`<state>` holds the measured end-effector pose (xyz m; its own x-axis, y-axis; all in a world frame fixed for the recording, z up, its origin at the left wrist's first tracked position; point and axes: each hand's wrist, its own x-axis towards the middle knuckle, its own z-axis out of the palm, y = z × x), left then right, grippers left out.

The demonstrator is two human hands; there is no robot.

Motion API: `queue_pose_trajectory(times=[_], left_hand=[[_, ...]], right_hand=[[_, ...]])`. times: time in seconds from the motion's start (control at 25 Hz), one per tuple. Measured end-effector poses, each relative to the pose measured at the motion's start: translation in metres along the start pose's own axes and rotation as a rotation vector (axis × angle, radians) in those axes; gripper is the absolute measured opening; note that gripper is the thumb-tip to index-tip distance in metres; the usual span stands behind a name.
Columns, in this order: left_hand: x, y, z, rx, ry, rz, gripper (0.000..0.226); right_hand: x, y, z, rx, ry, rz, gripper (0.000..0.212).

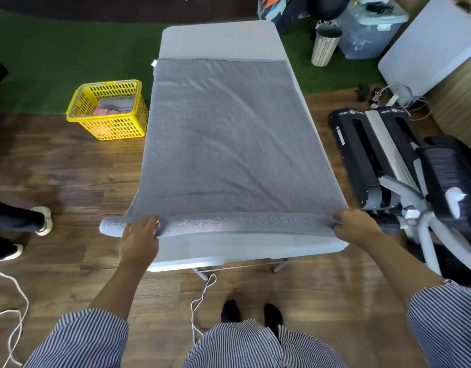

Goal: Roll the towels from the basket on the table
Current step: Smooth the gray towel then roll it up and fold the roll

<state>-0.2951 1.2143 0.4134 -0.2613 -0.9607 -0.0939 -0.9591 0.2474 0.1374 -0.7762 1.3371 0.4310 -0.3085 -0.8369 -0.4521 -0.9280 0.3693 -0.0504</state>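
Observation:
A large grey towel [223, 134] lies spread flat along the white table [218, 39] and covers most of its top. Its near end is turned into a thin roll [229, 224] that runs across the table's width, and the left end of the roll sticks out past the table's edge. My left hand [141, 235] lies on top of the roll near that left end, fingers curled over it. At the roll's right end, my right hand [353, 225] grips the fabric. A yellow basket [106, 128] on the floor to the left holds a grey and a pink towel.
A person's legs and white shoes [43, 220] stand at the left. A black and grey exercise machine [388, 160] is close on the right. White cables [199, 301] trail on the wooden floor near my feet. A bin [324, 46] and storage boxes sit at the back right.

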Motion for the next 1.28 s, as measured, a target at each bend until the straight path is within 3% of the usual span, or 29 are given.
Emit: queue_pose_trajectory(times=[0.08, 0.16, 0.28, 0.4, 0.52, 0.72, 0.8, 0.88, 1.04, 1.12, 1.28], left_hand=[[-0.004, -0.01, -0.005, 0.087, 0.024, 0.021, 0.025], [-0.007, -0.018, -0.007, 0.107, 0.023, 0.038, 0.032], [-0.009, -0.012, -0.006, 0.071, 0.134, 0.028, 0.027], [-0.013, -0.002, 0.001, 0.04, 0.181, 0.08, 0.034], [-0.012, -0.006, 0.006, 0.048, 0.096, 0.109, 0.046], [-0.008, 0.005, -0.005, 0.104, 0.021, 0.092, 0.026], [-0.005, 0.004, -0.006, 0.112, 0.012, 0.148, 0.031], [-0.005, 0.003, -0.006, 0.101, 0.081, 0.174, 0.035], [-0.012, 0.007, 0.002, 0.034, 0.234, 0.125, 0.027], [-0.013, 0.002, 0.01, 0.006, 0.204, 0.137, 0.034], [-0.007, -0.003, 0.015, 0.026, 0.045, 0.12, 0.051]], right_hand=[[0.001, -0.002, -0.004, -0.026, -0.009, -0.014, 0.028], [0.001, -0.005, -0.005, -0.046, -0.029, -0.006, 0.027], [0.003, -0.004, -0.002, 0.019, 0.04, -0.018, 0.005], [0.001, 0.004, 0.006, 0.035, 0.184, -0.029, 0.033], [-0.002, 0.013, 0.016, -0.004, 0.182, -0.064, 0.039], [-0.012, 0.006, 0.006, 0.05, 0.129, -0.043, 0.011], [-0.014, 0.004, 0.0, 0.053, 0.061, -0.05, 0.017], [-0.012, 0.004, -0.003, 0.052, 0.126, -0.025, 0.01], [-0.009, 0.01, 0.01, 0.05, 0.312, -0.052, 0.022], [-0.009, 0.012, 0.017, 0.053, 0.268, -0.089, 0.023], [-0.011, 0.01, 0.018, 0.042, 0.142, -0.06, 0.048]])
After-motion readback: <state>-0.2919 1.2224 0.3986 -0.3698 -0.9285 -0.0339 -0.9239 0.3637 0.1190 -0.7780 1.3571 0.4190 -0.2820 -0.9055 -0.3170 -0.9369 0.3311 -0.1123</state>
